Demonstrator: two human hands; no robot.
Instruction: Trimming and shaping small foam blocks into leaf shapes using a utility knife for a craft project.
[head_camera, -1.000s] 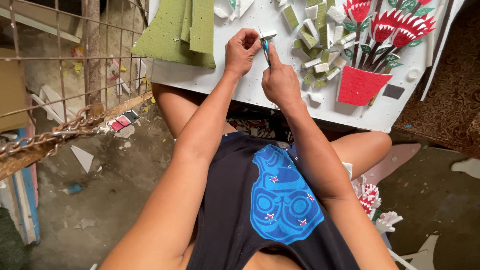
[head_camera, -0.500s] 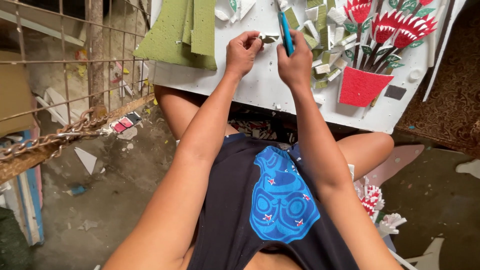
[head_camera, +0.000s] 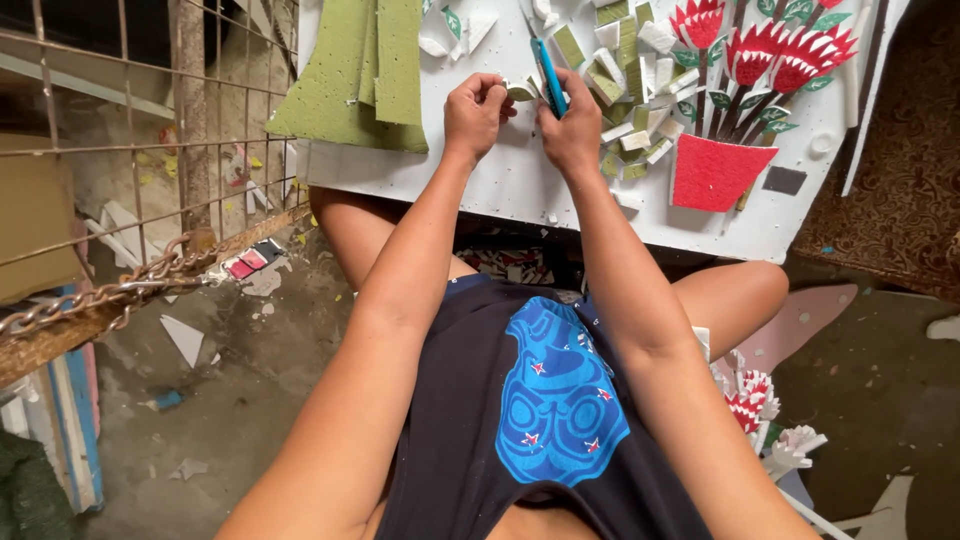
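Looking down from the head camera, I see both hands meet at the top centre of the frame over a white board. My right hand has its fingers closed around a blue craft knife. The knife is slim, with a bright blue body and a thin pale blade end showing above the fist. Its long axis runs nearly up and down the frame, leaning slightly, the blade end toward the upper left and the lower end hidden in my fist.

My left hand pinches a small foam piece, pale with a green face, between thumb and fingertips, just beside the knife. I cannot tell whether the blade touches it.

Green foam sheets lie in the upper left, loose green and white offcuts sit right of my hands, and a red foam flowerpot with red flowers fills the upper right.
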